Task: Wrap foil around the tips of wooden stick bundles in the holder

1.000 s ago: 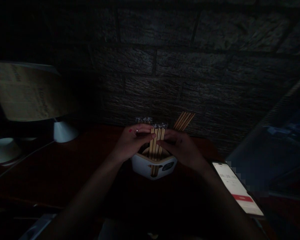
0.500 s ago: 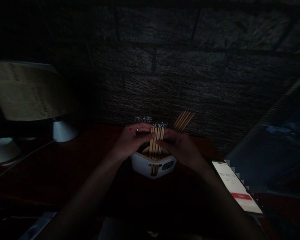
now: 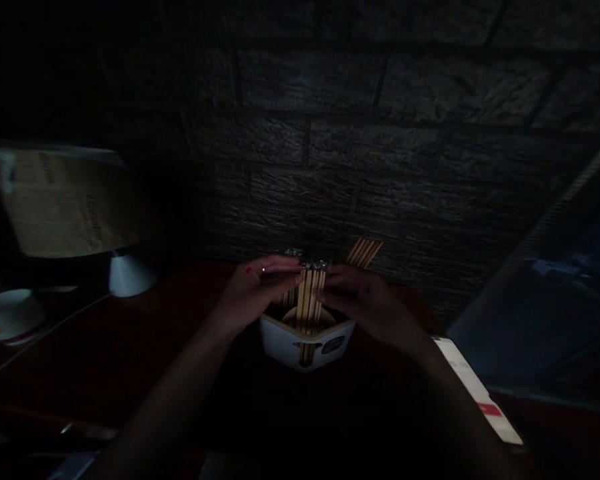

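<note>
Left hand (image 3: 245,293), above the left of the box (image 3: 283,345), pinches the front sticks (image 3: 309,305) near their tops. They stand upright in the box; the right hand (image 3: 367,299), above the box's right, clasps their other side, equally near.

A lamp (image 3: 75,203) with a printed shade stands at the left, a pale bowl (image 3: 10,312) near it; a lit phone (image 3: 475,387) lies at the right. A brick wall (image 3: 300,87) fills the far side.
</note>
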Available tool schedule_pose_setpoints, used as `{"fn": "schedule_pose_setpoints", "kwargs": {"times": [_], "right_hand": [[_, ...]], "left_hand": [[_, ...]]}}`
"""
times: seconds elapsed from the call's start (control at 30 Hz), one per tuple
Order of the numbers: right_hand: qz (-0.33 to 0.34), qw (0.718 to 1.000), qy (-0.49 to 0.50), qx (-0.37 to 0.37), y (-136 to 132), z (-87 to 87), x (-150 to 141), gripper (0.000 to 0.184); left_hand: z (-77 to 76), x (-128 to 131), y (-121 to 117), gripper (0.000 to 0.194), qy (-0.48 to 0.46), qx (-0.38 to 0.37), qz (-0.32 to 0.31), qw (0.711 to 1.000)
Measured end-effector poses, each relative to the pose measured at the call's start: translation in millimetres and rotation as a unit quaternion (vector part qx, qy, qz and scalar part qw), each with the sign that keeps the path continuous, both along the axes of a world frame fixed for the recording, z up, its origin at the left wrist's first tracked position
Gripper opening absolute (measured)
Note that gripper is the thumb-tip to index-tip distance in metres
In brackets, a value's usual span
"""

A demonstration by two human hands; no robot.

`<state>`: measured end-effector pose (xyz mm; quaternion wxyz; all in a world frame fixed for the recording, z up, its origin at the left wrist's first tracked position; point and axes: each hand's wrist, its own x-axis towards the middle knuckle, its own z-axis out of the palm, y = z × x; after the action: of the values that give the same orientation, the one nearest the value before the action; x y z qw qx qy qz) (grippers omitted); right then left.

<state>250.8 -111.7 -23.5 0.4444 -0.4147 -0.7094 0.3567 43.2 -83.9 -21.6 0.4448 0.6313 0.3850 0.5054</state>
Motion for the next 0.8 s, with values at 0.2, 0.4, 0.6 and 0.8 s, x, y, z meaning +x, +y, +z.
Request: {"fn": "schedule_pose_setpoints", "kwargs": {"times": [0.2,0.4,0.6,0.8], "right_hand": [[-0.057,0.998,0.003,-0.029,-7,52.3,15,0.04],[-0.026,0.998,0.056,-0.006,2,79.6,14,0.036],[-0.002,0.999,0.039,-0.013,16,57.6,2,0.044],[0.001,0.999,-0.049,0.021,24,33.5,-9,0.054]], "left_hand": [[44.3,-28,3,0.031,0.001,0.036,0.03,0.999],[87.4,-33,20,0.018,-0.066,0.13,0.086,0.986],[104.0,-35,37,0.015,0.011,0.142,0.023,0.989],[89.5,-49,50,0.015,0.055,0.137,0.028,0.989]]}}
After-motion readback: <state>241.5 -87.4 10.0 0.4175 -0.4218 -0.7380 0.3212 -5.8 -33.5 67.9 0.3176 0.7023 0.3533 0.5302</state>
